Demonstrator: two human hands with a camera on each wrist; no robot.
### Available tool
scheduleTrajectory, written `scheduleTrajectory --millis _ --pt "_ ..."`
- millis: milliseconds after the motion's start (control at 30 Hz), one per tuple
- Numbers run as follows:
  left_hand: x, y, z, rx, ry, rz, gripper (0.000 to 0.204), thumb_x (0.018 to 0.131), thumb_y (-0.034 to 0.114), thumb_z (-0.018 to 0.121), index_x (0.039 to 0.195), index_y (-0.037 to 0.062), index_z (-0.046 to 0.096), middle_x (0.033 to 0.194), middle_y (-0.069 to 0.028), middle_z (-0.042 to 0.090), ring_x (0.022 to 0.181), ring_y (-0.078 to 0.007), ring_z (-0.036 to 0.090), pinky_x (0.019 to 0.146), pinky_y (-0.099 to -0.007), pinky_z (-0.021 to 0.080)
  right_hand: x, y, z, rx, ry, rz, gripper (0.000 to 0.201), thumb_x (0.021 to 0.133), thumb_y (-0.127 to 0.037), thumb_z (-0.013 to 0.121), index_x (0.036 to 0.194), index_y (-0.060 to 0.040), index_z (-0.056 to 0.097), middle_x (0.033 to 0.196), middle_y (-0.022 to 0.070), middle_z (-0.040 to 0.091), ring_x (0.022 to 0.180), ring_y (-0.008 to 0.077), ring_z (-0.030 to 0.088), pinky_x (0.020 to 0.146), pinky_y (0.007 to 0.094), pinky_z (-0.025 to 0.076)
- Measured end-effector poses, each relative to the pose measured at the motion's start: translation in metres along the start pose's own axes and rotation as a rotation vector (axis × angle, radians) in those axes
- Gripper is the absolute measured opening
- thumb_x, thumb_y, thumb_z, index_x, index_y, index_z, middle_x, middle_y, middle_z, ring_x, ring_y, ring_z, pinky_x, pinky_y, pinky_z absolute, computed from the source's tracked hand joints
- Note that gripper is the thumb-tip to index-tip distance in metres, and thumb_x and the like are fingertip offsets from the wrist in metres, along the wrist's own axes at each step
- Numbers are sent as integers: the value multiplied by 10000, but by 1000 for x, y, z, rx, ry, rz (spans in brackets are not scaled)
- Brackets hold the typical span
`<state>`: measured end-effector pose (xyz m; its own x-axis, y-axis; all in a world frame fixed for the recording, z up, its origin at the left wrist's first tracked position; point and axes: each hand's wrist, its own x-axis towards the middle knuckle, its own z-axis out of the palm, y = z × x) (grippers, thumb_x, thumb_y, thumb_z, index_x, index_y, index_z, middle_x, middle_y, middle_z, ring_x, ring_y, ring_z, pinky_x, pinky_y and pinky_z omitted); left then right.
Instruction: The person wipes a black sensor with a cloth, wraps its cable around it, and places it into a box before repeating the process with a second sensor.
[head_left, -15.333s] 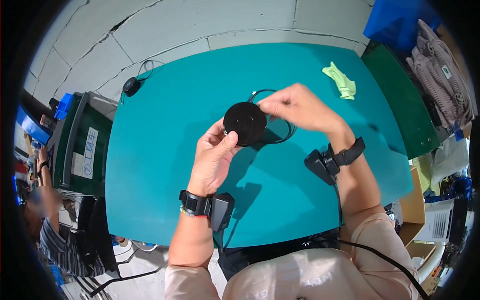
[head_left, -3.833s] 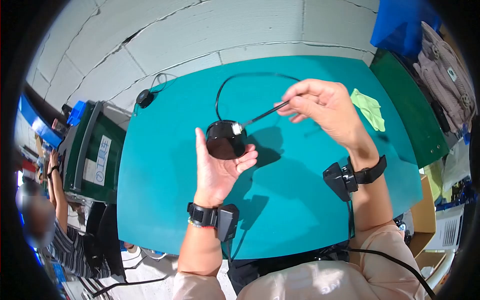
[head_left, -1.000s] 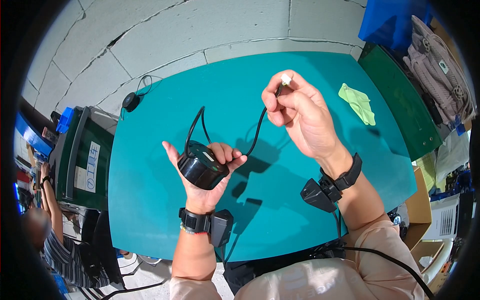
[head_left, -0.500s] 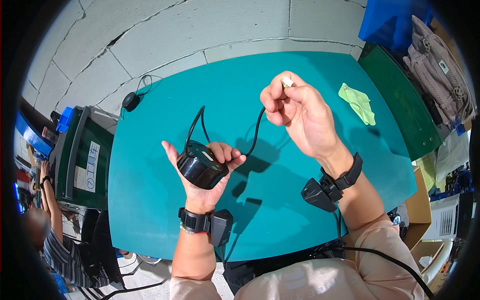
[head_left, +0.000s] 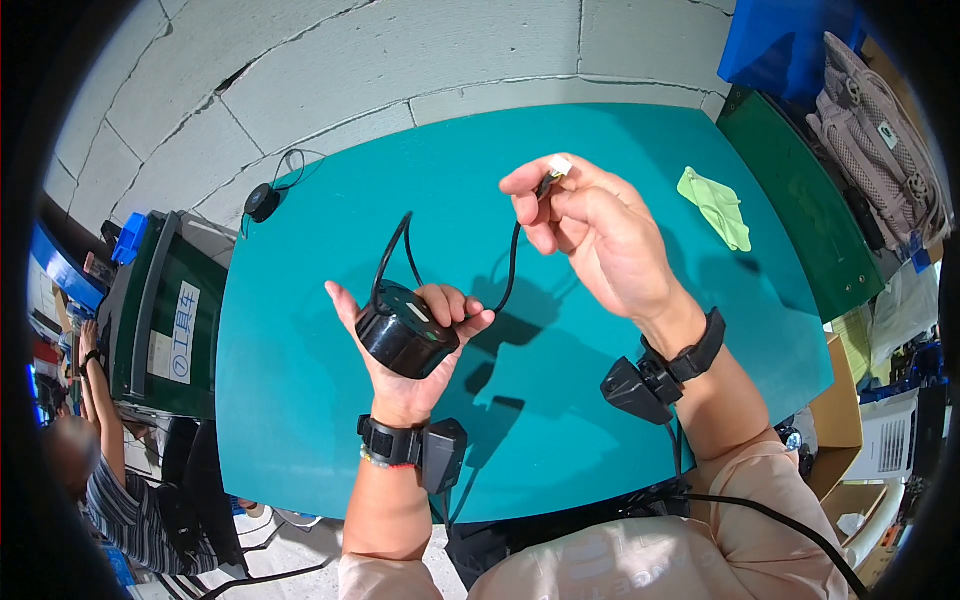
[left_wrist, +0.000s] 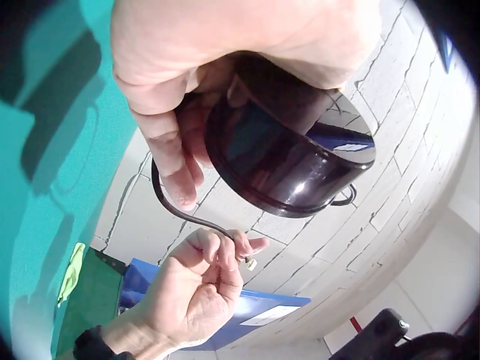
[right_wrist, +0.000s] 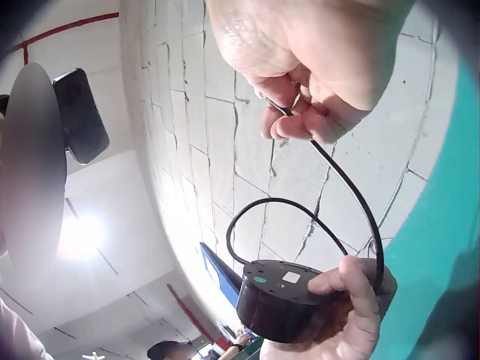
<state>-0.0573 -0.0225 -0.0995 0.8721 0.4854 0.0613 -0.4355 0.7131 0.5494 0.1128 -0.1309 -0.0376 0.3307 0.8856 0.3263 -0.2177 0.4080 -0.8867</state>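
My left hand (head_left: 410, 385) grips a round, glossy black device (head_left: 405, 335), its labelled face tilted up and fingers curled over the edge. In the left wrist view the device's smooth side (left_wrist: 285, 157) shows below the palm. A black cable (head_left: 514, 262) loops out of the device (right_wrist: 277, 300), passes the left fingers and rises to my right hand (head_left: 615, 235). That hand pinches the cable end just below a white connector (head_left: 561, 166), held above the table. In the right wrist view the cable (right_wrist: 349, 180) hangs in a curve between both hands.
On the teal table (head_left: 600, 430) lie a second small black round device (head_left: 262, 203) with a thin cable at the back left and a light green cloth (head_left: 714, 208) at the right. A green cabinet (head_left: 172, 330) and another person (head_left: 120, 490) are at the left.
The white connector has tipped and shifted slightly left between my right fingers, whose tips have also moved left. The left hand and the device stay in the same place as a second ago.
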Motion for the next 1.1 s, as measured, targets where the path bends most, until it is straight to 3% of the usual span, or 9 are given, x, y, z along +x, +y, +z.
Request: scheduleTrajectory --millis 267,467,533,667,767,833,933,967,1100 --pt "1 0 -4 28 -16 -1 951 752 846 129 648 -22 503 733 -109 478 811 -318 512 845 -449 436 0 0 -1 -7 26 24 318 926 -180 364 1060 3 587 855 23 539 707 88 460 672 221 389" --pt "2 -1 -7 35 -25 3 950 755 844 127 652 -23 503 737 -111 480 803 -315 506 844 -449 435 2 6 -4 -11 -61 -29 350 935 -180 350 1124 15 570 870 23 540 738 97 467 709 237 393" --pt "2 -1 -6 26 -14 9 952 753 846 128 654 -22 508 741 -114 488 814 -316 516 846 -450 440 2 8 5 9 58 -47 355 930 -134 349 1165 33 556 874 22 541 757 103 478 744 260 406" --pt "2 -2 -5 22 -23 19 955 751 846 132 662 -22 519 751 -121 505 819 -316 531 837 -451 451 2 12 10 22 113 -49 332 954 -144 387 1182 30 556 890 24 538 758 102 480 756 260 417" --pt "0 -2 3 54 50 27 862 775 819 209 623 1 435 733 -125 453 800 -313 487 754 -388 461 2 12 2 -194 61 -108 312 973 -206 440 1132 18 589 800 5 529 681 76 450 652 224 408" --pt "-2 0 7 95 138 -11 859 769 822 243 641 7 483 765 -114 503 787 -292 508 708 -373 466 0 8 -4 -243 42 6 338 975 -284 461 1039 2 630 684 -20 495 596 48 399 540 195 359" --pt "-1 0 12 159 302 0 859 749 835 276 654 20 532 825 -104 558 765 -273 529 683 -358 463 2 11 1 -314 55 -27 337 973 -286 467 949 -2 646 608 -38 456 554 32 359 489 189 313" --pt "-1 -1 8 148 337 18 820 741 823 347 756 32 564 879 -120 593 780 -272 558 703 -368 476 2 10 1 -314 54 -27 337 973 -286 467 949 -2 646 608 -38 456 554 32 359 489 189 313" --pt "3 -5 6 89 407 35 774 747 791 414 888 43 559 909 -139 607 838 -275 579 737 -388 489 3 12 1 -298 16 8 328 969 -291 476 947 -17 656 653 -23 491 560 38 383 503 186 335"
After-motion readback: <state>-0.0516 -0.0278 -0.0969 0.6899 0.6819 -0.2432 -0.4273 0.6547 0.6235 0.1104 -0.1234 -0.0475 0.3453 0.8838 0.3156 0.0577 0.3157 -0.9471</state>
